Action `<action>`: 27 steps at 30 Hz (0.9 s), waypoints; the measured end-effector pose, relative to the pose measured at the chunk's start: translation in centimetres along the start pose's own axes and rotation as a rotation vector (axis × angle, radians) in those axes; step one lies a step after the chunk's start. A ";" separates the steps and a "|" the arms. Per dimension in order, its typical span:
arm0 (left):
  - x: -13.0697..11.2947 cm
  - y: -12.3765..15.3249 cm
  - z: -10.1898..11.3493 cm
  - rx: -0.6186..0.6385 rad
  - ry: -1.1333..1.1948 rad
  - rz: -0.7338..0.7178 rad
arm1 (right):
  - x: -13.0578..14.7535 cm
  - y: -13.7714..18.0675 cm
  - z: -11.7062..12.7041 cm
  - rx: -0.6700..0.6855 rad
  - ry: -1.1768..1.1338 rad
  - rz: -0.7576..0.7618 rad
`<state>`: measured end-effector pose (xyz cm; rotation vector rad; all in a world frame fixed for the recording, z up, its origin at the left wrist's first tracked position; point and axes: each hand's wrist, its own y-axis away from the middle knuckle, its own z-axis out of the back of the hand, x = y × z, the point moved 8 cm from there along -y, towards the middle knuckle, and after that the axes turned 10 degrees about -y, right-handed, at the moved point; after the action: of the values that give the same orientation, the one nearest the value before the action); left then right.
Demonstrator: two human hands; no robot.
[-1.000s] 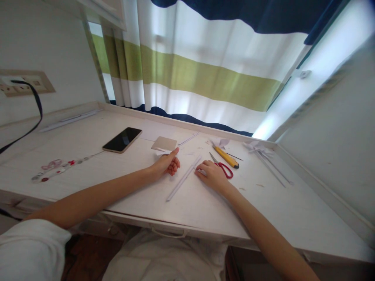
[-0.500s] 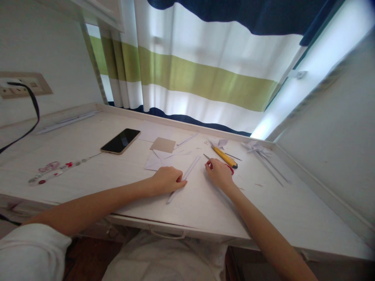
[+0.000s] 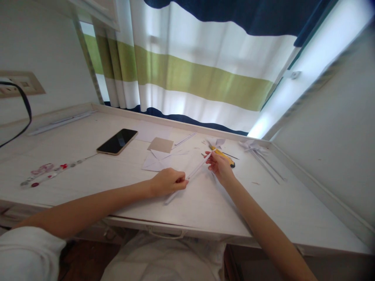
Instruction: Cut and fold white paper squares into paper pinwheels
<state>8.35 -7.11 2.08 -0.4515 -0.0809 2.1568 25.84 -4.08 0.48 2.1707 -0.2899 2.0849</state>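
Observation:
A long thin white paper stick (image 3: 195,170) runs slantwise above the white desk (image 3: 88,171). My left hand (image 3: 167,182) is closed round its lower part, with the near end poking out below the fist. My right hand (image 3: 219,165) pinches its far upper end, lifted off the desk. A folded white paper square (image 3: 156,161) lies just beyond my left hand. Beside my right hand lies a yellow utility knife (image 3: 227,158), partly hidden by the fingers.
A black phone (image 3: 117,141) and a brown card square (image 3: 161,144) lie at the back left. Small beads and clear bits (image 3: 43,173) sit at the left. Paper pinwheels on sticks (image 3: 258,153) lie at the right, near the striped curtain (image 3: 190,78).
My left hand left the brown card and closed on the stick's lower part. My right hand moved off the red scissors and raised the stick's far end off the desk.

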 end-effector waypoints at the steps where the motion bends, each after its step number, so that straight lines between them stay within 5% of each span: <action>1: 0.0 0.0 -0.1 0.002 0.001 -0.006 | -0.1 0.0 0.1 -0.004 -0.040 -0.009; 27: -0.2 -0.2 -0.7 0.046 0.033 -0.075 | -1.6 -1.5 2.4 -0.084 -0.220 -0.093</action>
<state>8.78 -7.22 1.55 -0.4502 -0.0292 2.0723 28.49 -3.09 -1.19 2.3170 -0.2849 1.7563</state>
